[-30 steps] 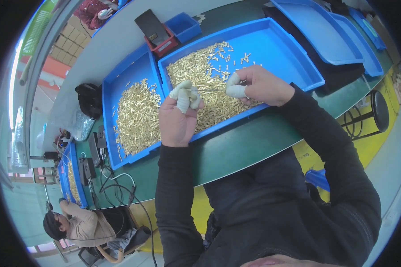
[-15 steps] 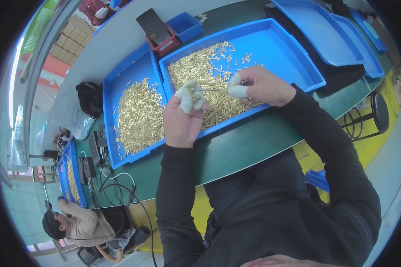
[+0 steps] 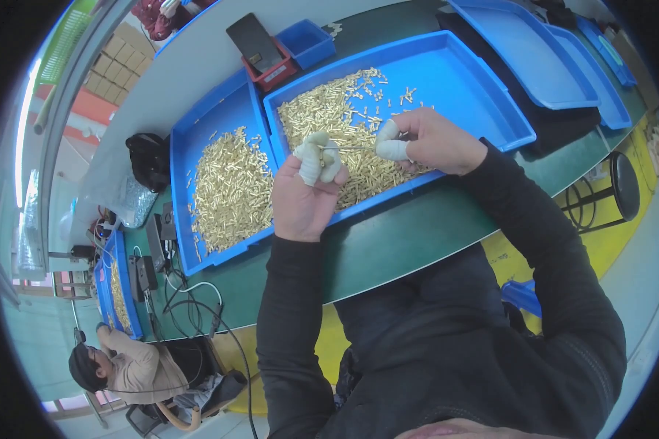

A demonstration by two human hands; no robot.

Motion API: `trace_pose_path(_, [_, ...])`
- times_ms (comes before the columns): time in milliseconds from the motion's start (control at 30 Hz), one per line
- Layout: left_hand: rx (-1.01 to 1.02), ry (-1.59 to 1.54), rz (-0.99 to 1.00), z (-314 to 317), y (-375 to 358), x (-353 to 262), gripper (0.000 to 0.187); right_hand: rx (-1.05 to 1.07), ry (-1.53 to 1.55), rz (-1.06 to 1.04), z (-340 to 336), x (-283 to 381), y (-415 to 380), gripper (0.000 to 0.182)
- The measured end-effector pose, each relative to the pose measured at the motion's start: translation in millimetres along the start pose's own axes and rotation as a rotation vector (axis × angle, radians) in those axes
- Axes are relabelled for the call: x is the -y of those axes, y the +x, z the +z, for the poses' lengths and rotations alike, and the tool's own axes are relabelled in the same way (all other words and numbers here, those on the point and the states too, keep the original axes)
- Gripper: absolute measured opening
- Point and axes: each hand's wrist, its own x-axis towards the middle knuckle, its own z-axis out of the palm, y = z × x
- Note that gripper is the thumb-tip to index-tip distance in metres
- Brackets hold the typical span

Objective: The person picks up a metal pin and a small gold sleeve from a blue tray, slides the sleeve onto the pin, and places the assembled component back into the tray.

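My left hand [image 3: 307,194], with white finger covers on several fingers, is pinched closed over the right-hand blue tray [image 3: 461,95]. A small brass-coloured piece [image 3: 321,148] shows between its fingertips, mostly hidden. My right hand [image 3: 439,143], its thumb and forefinger also covered in white, grips a thin metal rod [image 3: 353,148]. The rod points left and its tip reaches the fingers of my left hand. Beneath both hands lies a heap of small brass pieces [image 3: 315,106].
A second blue tray [image 3: 190,139] on the left holds another brass heap [image 3: 231,190]. Behind stand a red bin [image 3: 274,75] and a small blue bin [image 3: 307,44]. Cables [image 3: 190,307] hang at the table's left, near a seated person [image 3: 143,366]. A stool [image 3: 622,186] stands right.
The fingers of my left hand have shifted slightly around the small piece. My right hand and the rod stay nearly in place.
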Motion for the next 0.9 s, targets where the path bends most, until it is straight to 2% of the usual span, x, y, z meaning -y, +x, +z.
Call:
trace_pose_path(100, [-0.03, 0.06, 0.025, -1, 1, 1, 0.019, -0.005, 0.023, 0.002, 0, -1, 0, 0.014])
trace_pose_path(200, [-0.109, 0.197, 0.12, 4, -1, 1, 0.021, -0.059, -0.035, 0.054, 1, -6, 3, 0.009])
trace_pose_path(300, [-0.228, 0.313, 0.185, 13, 0, 3, 0.015, -0.157, -0.196, -0.146, 7, -5, -1, 0.014])
trace_pose_path(400, [-0.314, 0.302, 0.22, 14, 0, 4, 0.017, -0.304, -0.287, -0.328, 20, -11, -3, 0.012])
trace_pose_path(500, [-0.322, 0.198, 0.182, 9, 2, 4, 0.02, -0.352, -0.331, -0.436, 27, -15, -2, 0.014])
trace_pose_path(633, [-0.302, 0.267, 0.177, 20, 0, 1, 0.013, -0.189, -0.155, -0.164, 18, -2, -1, 0.012])
trace_pose_path(700, [-0.323, 0.275, 0.152, 20, 0, 1, 0.011, -0.103, 0.046, 0.066, 14, 5, -2, 0.006])
trace_pose_path(733, [-0.333, 0.277, 0.151, 22, -1, 1, 0.011, -0.158, -0.045, -0.039, 17, -4, -1, 0.007])
trace_pose_path(800, [-0.373, 0.289, 0.148, 27, -1, -1, 0.012, -0.373, -0.406, -0.461, 23, -22, 2, 0.014])
trace_pose_path(900, [-0.364, 0.161, 0.1, 12, 2, 1, 0.011, -0.472, -0.514, -0.653, 28, -25, 1, 0.018])
